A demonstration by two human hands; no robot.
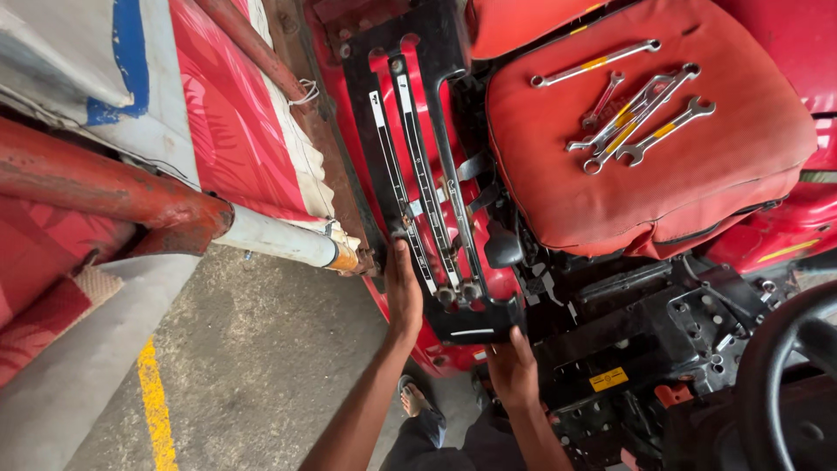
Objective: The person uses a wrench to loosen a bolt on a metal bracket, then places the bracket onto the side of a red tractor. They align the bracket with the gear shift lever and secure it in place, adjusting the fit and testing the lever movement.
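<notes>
My left hand grips the black lever panel at its nine o'clock edge, my right hand at six; it seems partly loose. Wrenches lie on the seat at two.

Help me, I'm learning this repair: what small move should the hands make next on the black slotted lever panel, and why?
Probably steady the black slotted lever panel and ease it a little off the red fender. The left hand grips its outer edge and the right hand holds its near end, so both already bear it. The levers pass through its slots, so it should likely lift straight rather than twist.
</notes>
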